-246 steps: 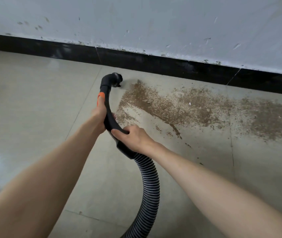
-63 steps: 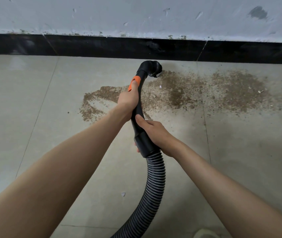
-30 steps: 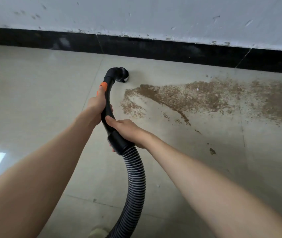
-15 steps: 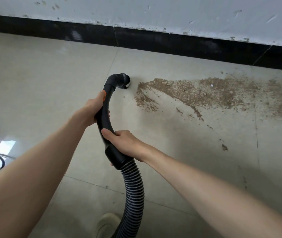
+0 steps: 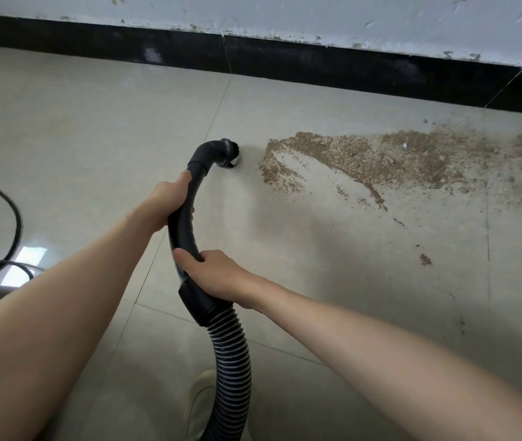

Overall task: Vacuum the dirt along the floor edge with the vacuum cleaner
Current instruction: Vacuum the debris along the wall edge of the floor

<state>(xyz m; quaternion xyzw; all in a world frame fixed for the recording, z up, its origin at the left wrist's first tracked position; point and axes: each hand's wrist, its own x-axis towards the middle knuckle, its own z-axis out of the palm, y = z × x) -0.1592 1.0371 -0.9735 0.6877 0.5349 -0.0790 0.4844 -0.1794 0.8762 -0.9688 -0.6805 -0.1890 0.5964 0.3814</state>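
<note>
With both hands, left hand (image 5: 166,202) and right hand (image 5: 218,275), gripping the hose handle (image 5: 182,230), the nozzle (image 5: 226,154) has pulled back left of the dirt (image 5: 380,157), leaving most still unvacuumed.

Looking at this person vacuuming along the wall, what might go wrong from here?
The brush nozzle sits left of the dirt patch, off it; sweeping back carelessly may smear or scatter grit rather than lift it. Stray specks lie apart from the main patch and could be missed. A black cable loops on the floor at the left, beside the person's shoe: possibly a trip or snag hazard.
</note>
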